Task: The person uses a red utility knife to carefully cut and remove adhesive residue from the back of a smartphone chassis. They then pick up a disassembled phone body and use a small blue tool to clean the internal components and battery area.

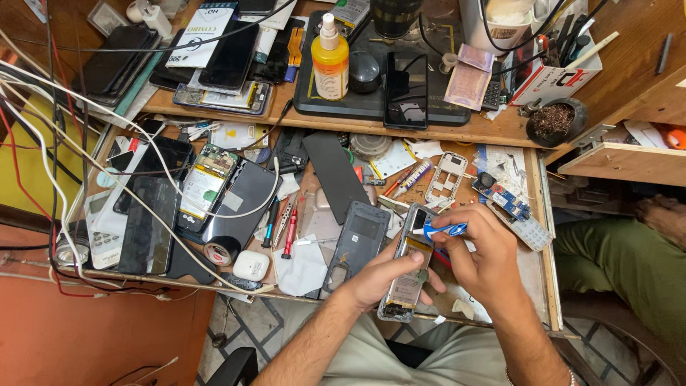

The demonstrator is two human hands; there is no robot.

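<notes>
Cluttered drawer (543, 236); left hand (382, 275) cradles opened phone (407, 268), right hand (482, 261) apparently pinching screwdriver (439, 230).

Pulled-out wooden drawer tray (537, 236) crammed: black phones with dark screens (146, 214) left, roll of black tape (222, 250) beside a white earbud case (251, 265), red-handled screwdriver (289, 234) mid. Wooden shelf (493, 132) above carries a black plastic tray (306, 100), yellow spray bottle (331, 64) on it.
</notes>
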